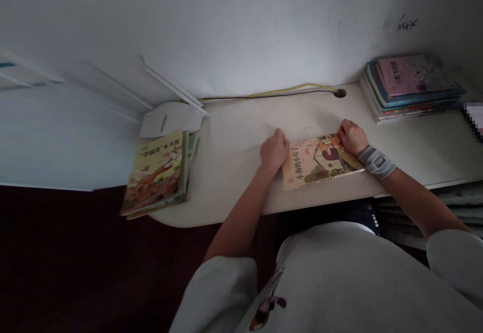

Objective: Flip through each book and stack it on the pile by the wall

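A thin picture book with a yellow cover lies flat on the white desk, close to its front edge. My left hand is curled over the book's left edge, fingers closed on it. My right hand grips the book's far right corner with bent fingers; a grey band wraps that wrist.
A small stack of picture books overhangs the desk's left end, beside a white lamp base. A taller pile of books sits at the back right. A yellow and black cable runs along the wall to a desk hole.
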`<state>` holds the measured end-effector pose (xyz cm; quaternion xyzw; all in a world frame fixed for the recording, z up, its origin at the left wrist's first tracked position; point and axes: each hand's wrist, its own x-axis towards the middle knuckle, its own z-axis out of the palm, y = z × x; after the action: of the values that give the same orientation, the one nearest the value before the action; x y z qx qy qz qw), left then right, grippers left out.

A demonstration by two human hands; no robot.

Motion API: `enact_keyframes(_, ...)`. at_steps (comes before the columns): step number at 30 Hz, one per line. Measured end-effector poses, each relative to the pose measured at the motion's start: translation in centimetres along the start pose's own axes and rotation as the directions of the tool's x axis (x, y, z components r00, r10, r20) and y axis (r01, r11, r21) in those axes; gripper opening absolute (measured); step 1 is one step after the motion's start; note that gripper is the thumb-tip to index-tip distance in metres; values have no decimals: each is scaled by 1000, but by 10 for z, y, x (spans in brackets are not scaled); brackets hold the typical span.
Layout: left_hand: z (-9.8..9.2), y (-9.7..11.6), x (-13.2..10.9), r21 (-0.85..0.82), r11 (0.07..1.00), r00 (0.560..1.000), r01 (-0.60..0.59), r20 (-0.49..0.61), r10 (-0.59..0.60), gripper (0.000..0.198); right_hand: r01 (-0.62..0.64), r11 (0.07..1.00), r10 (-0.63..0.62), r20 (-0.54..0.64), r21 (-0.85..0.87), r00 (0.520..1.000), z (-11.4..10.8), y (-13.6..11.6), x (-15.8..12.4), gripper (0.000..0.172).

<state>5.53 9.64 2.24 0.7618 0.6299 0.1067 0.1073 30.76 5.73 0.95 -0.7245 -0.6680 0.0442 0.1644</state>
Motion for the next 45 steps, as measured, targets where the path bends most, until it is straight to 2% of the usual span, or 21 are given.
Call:
enact_keyframes(3,-11,16,-20,129,982,984,-140,-93,152,48,44,997,-41,-50,58,998,4,4,-2,29)
enact_keyframes(5,-15,30,-37,169,952,959,-255,-83,272,55,45,995,-40,-61,84,997,3,7,-3,39)
enact_keyframes(8,-7,49,-59,154,917,929,-369,89,359,62,60,998,-57,-105,18,993,-3,0,-9,50)
enact_keyframes(10,4,57,-67,142,910,912,-391,190,362,67,150,988,-155,-130,-45,979,-10,-16,-21,49)
enact_keyframes(12,16,60,-69,135,902,900,-409,223,374,67,332,942,-334,-78,-44,939,-13,-36,-39,50)
enact_keyframes(15,27,57,-67,111,869,860,-481,250,444,66,579,812,-583,78,72,809,-10,-62,-62,70)
enact_keyframes(16,29,56,-66,104,858,847,-502,262,464,67,610,785,-619,116,106,776,-7,-67,-67,78)
enact_keyframes(18,32,52,-64,93,843,829,-530,269,491,72,621,772,-636,162,139,755,0,-70,-70,88)
enact_keyframes(21,34,48,-66,77,824,812,-561,245,530,74,611,781,-625,189,130,758,5,-61,-64,94)
enact_keyframes(23,33,48,-68,72,833,825,-548,209,525,70,600,794,-607,204,100,768,4,-50,-58,93)
enact_keyframes(28,26,44,-67,68,906,905,-417,119,408,66,480,877,-467,209,-14,859,0,-20,-48,76)
enact_keyframes(33,15,14,-57,74,975,971,-208,132,197,63,355,933,-341,175,-56,924,1,-2,-46,67)
enact_keyframes(37,10,-4,-58,126,990,995,-60,91,49,63,241,961,-231,82,-137,969,0,4,-50,58)
enact_keyframes(42,11,-5,-61,161,986,999,-33,-33,38,60,53,972,-68,-58,-229,996,-4,11,-49,53)
enact_keyframes(45,12,-8,-55,79,997,999,-26,-36,29,52,14,981,-33,-97,-195,995,-3,14,-45,49)
